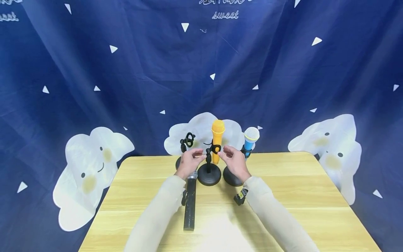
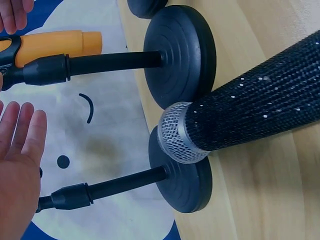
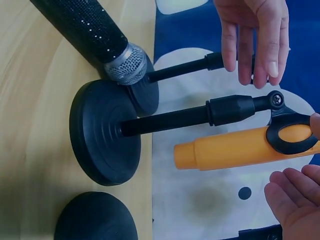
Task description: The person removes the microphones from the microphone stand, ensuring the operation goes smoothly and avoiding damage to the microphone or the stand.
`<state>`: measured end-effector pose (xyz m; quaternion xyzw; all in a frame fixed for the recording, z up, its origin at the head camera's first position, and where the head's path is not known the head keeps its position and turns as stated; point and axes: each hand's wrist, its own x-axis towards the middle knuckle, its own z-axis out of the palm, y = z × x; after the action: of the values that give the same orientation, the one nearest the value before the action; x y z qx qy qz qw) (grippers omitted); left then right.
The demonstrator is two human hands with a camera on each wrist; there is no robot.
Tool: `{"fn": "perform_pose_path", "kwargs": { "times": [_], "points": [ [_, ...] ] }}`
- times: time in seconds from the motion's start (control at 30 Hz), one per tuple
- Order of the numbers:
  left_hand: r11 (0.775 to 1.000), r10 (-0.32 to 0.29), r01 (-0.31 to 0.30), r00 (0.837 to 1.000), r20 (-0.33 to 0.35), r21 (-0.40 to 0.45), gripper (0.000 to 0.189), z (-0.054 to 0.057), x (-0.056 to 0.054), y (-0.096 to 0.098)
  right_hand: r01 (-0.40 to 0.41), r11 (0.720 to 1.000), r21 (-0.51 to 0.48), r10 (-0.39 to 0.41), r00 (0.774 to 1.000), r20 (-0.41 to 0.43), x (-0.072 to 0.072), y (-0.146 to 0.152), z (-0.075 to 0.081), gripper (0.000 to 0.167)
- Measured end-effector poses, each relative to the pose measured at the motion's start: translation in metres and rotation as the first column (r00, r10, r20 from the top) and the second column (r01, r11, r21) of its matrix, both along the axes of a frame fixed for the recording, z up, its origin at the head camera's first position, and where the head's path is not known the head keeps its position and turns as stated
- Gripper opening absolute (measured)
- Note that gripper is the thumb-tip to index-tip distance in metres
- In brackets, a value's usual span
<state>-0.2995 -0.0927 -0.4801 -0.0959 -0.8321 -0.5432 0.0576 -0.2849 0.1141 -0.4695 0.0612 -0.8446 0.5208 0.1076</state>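
Note:
An orange microphone [image 1: 217,140] stands upright in the clip of the middle black stand [image 1: 209,174]. My left hand [image 1: 190,161] is just left of that stand, its fingers extended and holding nothing. On the other side my right hand [image 1: 235,162] has its fingers spread beside the orange microphone. Its thumb is close to the clip [image 3: 291,131]; whether it touches cannot be told. A black sparkly microphone [image 1: 190,204] with a silver mesh head lies on the table below my left wrist.
To the right, a blue microphone [image 1: 248,144] with a white head sits in another stand [image 1: 232,177], partly behind my right hand. At left is a third stand with a bare clip [image 1: 189,139]. The wooden table [image 1: 141,196] ends before a blue cloud-patterned curtain [image 1: 151,63].

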Motion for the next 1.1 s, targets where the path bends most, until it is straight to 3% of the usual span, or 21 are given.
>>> {"fn": "perform_pose_path", "kwargs": {
  "times": [0.23, 0.5, 0.77, 1.1],
  "points": [
    [1.0, 0.01, -0.01, 1.0, 0.012, 0.003, 0.034, 0.003, -0.002, 0.004, 0.014, 1.0, -0.01, -0.014, 1.0, 0.006, -0.004, -0.001, 0.004, 0.049],
    [1.0, -0.025, 0.026, 0.999, -0.019, 0.009, 0.034, 0.009, -0.002, 0.009, 0.037, 0.999, -0.005, -0.037, 0.999, -0.006, -0.01, 0.001, 0.008, 0.053],
    [0.999, 0.017, -0.017, 1.0, -0.023, -0.032, 0.033, 0.012, -0.005, 0.011, -0.011, 0.999, -0.03, 0.011, 1.0, -0.006, -0.017, -0.001, 0.015, 0.052],
    [1.0, 0.0, -0.001, 0.999, -0.032, -0.025, 0.031, 0.009, -0.01, 0.018, -0.047, 0.994, -0.094, 0.046, 0.999, -0.006, -0.025, -0.003, 0.015, 0.049]
  ]
}}
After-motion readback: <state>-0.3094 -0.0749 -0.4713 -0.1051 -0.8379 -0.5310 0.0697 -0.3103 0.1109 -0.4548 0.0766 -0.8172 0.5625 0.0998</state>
